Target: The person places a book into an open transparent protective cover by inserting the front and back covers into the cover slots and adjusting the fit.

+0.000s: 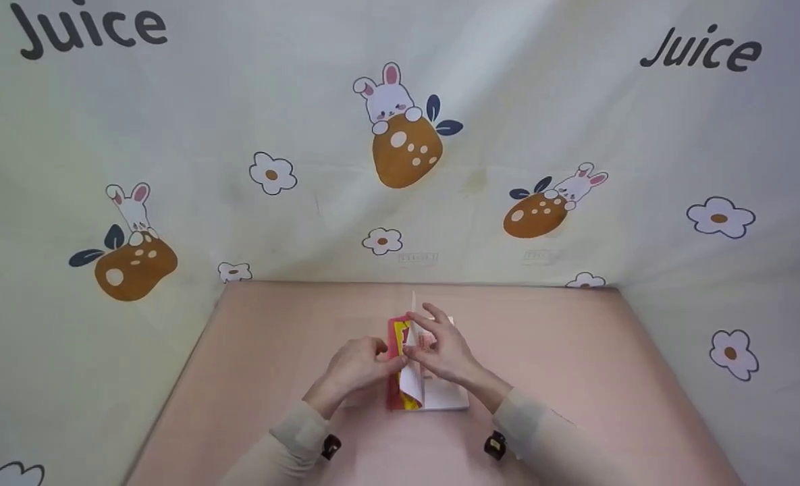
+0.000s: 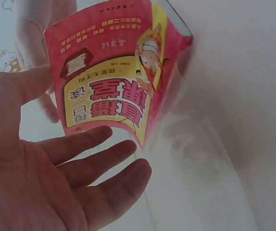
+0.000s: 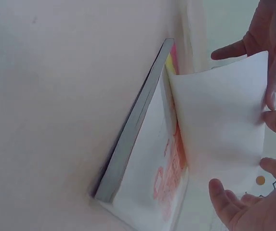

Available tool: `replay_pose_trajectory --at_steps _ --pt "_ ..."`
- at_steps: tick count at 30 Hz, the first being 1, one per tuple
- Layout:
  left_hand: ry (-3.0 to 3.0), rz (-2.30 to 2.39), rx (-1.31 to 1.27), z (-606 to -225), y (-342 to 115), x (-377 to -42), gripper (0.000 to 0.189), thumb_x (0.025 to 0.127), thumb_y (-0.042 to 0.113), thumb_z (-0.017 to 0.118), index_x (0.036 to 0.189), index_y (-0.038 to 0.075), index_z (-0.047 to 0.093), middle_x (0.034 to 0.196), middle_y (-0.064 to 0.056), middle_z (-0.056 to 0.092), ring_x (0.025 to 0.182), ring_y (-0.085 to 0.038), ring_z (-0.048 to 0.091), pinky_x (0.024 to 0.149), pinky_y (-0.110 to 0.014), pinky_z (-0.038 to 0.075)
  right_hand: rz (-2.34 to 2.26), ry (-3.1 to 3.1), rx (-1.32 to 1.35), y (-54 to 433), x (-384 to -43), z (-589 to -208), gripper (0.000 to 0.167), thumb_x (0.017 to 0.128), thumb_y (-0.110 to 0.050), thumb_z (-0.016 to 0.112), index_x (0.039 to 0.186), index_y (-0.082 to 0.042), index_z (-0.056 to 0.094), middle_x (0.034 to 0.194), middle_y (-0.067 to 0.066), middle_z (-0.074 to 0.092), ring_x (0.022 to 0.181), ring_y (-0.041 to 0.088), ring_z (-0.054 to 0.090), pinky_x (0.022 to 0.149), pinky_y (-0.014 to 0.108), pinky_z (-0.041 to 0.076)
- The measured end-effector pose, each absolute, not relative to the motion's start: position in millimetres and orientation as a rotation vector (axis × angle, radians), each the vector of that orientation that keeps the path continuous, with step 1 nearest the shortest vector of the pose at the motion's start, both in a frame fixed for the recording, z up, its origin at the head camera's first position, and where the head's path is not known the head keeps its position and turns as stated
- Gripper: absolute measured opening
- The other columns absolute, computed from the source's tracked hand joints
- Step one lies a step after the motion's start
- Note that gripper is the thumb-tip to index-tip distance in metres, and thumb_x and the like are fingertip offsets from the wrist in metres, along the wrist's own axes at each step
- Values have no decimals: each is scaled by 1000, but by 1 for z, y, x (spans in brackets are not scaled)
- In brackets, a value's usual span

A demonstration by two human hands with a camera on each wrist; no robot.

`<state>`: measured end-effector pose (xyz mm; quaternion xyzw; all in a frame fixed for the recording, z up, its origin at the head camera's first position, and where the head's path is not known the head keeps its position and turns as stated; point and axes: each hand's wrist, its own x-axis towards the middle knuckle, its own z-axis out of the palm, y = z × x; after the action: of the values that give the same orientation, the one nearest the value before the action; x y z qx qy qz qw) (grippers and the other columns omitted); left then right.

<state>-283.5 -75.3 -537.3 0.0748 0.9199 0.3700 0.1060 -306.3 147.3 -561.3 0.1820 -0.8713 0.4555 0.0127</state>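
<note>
A small book (image 1: 447, 395) lies open on the table, its pink-and-yellow front cover (image 2: 109, 72) raised and bent toward the left. In the right wrist view, the white inside of the cover (image 3: 219, 120) faces me. My right hand (image 1: 443, 344) holds the cover's free edge with thumb and index finger, other fingers spread. From the left, my left hand (image 1: 359, 364) reaches in with its thumb at that edge; its other fingers (image 2: 99, 163) are loosely extended beside the printed face. A clear plastic sheet (image 2: 200, 159) spreads out next to the cover.
The pink tabletop (image 1: 271, 337) extends around the book. Behind it hangs a pale curtain (image 1: 318, 121) printed with rabbits and flowers. A dark wrist device (image 1: 331, 447) sits by the left sleeve, another dark device (image 1: 495, 445) by the right one.
</note>
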Motion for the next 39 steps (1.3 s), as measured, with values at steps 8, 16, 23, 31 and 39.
replay_pose_trajectory --at_steps 8,16,23,31,39 --pt "2742 1095 229 -544 -87 -282 70 101 53 79 145 0 68 142 -21 76 124 -35 75 107 -58 63 1330 -2769 565 133 -309 -568 90 98 -32 77 174 -8 36 180 24 39 165 51 42 131 71 39" --pt "2926 1012 311 -572 -107 -297 77 109 49 67 157 -9 54 164 -34 56 155 -54 52 129 -68 43 1235 -2761 569 116 -312 -570 90 97 -38 73 171 0 38 177 34 37 164 59 38 132 76 33" --pt "3010 804 344 -628 -127 -321 96 109 63 60 161 -16 43 169 -46 38 159 -68 34 128 -75 38 1210 -2842 502 104 -309 -574 93 97 -40 73 174 -3 35 181 31 31 165 56 37 132 71 38" --pt "2934 746 176 -623 -129 -300 114 104 72 62 171 -13 27 181 -41 18 170 -63 13 135 -76 27 1136 -2878 442 92 -309 -579 96 96 -41 74 174 -1 34 182 32 28 163 57 39 127 69 45" --pt "2881 521 146 -627 -126 -294 118 104 74 56 174 -12 16 185 -38 6 174 -58 5 141 -71 15 1064 -2922 375 83 -309 -583 99 96 -42 74 175 -1 32 184 30 25 167 54 34 133 66 39"
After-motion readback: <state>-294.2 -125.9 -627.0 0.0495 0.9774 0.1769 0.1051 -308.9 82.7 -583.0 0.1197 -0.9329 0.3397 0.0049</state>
